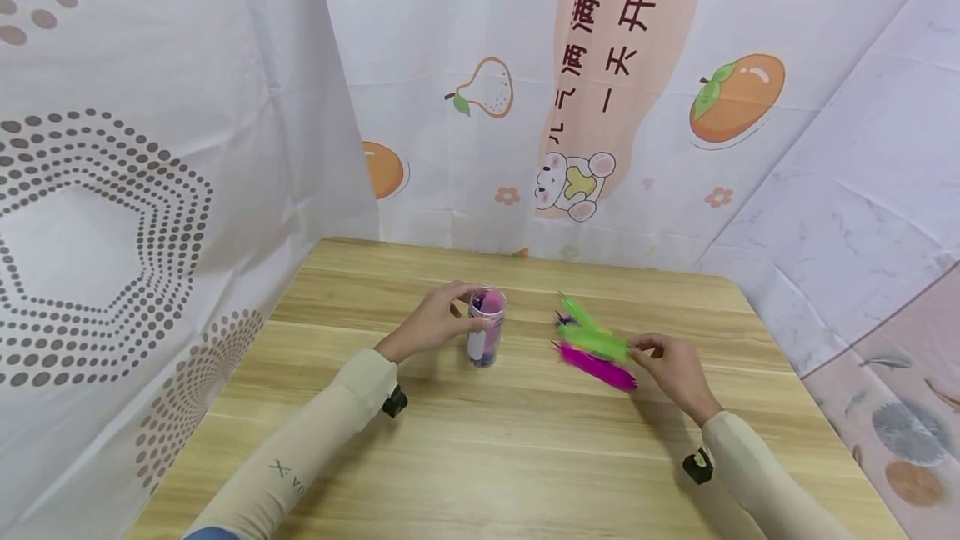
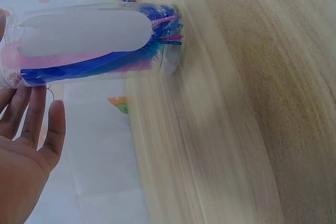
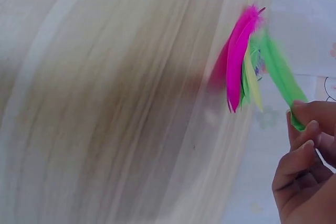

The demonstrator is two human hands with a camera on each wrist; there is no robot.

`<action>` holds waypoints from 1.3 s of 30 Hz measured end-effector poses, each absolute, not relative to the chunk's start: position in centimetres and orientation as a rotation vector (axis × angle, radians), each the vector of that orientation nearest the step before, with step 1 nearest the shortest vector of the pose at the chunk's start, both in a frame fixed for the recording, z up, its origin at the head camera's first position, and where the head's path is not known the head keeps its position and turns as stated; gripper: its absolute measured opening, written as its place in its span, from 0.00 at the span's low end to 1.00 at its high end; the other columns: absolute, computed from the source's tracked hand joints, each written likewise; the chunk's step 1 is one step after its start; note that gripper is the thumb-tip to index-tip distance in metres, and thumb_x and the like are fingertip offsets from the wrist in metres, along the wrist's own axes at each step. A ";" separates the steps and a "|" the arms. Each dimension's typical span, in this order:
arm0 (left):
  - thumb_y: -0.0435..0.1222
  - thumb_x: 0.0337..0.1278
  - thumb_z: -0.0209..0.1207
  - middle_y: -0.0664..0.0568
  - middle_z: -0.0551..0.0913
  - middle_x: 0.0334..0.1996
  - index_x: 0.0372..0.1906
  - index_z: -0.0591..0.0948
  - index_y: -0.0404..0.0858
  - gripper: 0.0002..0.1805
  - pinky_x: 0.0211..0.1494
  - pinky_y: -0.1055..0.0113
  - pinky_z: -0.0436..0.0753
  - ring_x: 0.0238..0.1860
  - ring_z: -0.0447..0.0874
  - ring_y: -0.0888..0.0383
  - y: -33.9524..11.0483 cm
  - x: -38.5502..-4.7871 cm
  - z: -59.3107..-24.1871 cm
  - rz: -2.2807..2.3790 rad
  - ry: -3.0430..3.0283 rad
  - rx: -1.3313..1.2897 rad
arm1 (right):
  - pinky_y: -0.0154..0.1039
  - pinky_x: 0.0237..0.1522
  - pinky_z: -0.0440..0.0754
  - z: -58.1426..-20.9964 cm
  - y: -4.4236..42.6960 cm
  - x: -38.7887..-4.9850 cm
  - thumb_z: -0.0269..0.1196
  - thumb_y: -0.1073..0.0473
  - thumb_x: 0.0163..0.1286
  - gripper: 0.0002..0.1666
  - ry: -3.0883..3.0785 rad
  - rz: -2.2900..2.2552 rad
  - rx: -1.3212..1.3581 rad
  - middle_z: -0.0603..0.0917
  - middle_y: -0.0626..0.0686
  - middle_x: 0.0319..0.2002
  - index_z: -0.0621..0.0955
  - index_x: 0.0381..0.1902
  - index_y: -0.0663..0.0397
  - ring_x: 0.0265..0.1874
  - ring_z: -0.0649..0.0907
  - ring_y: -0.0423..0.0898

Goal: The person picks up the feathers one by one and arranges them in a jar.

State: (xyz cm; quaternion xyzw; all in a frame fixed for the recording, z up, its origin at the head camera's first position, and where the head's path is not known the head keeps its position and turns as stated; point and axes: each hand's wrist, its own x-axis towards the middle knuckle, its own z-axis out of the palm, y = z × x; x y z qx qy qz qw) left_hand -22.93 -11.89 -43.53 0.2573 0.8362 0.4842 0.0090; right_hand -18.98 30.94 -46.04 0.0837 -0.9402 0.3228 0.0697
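From the head view, the left hand point(image 1: 435, 323) is at the jar's 9 o'clock, thumb and fingers curled round the clear jar point(image 1: 486, 342), which is upright. Inside are a pink feather point(image 2: 52, 61) and blue feathers point(image 2: 89, 70), behind a white label point(image 2: 89, 32). Toward 4 o'clock of the jar, magenta feathers point(image 1: 600, 369) lie on the worktop point(image 1: 480, 457), a yellow feather point(image 3: 253, 80) beside them. The right hand point(image 1: 671, 369), at their 3 o'clock, pinches a green feather point(image 3: 283, 77) by one end; in the right wrist view it points to 11 o'clock
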 end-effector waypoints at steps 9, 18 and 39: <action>0.51 0.60 0.72 0.60 0.81 0.53 0.67 0.79 0.49 0.31 0.53 0.58 0.80 0.54 0.78 0.59 -12.0 -22.9 -43.8 1.507 2.625 0.832 | 0.34 0.26 0.74 -45.5 30.7 -19.1 0.69 0.55 0.73 0.09 -2.747 0.963 0.249 0.88 0.50 0.37 0.90 0.44 0.53 0.28 0.77 0.42; 0.50 0.60 0.72 0.60 0.81 0.53 0.67 0.79 0.47 0.31 0.54 0.58 0.81 0.54 0.77 0.60 -11.8 -22.9 -43.5 1.493 2.620 0.807 | 0.34 0.26 0.73 -45.1 30.7 -19.5 0.68 0.51 0.73 0.12 -2.695 0.960 0.250 0.88 0.50 0.35 0.89 0.42 0.53 0.28 0.78 0.42; 0.50 0.59 0.72 0.60 0.81 0.52 0.67 0.79 0.47 0.32 0.53 0.58 0.81 0.54 0.77 0.59 -11.9 -22.9 -43.6 1.491 2.629 0.814 | 0.34 0.21 0.72 -43.1 29.5 -20.2 0.68 0.51 0.74 0.13 -2.642 0.983 0.276 0.88 0.51 0.34 0.89 0.44 0.54 0.24 0.76 0.41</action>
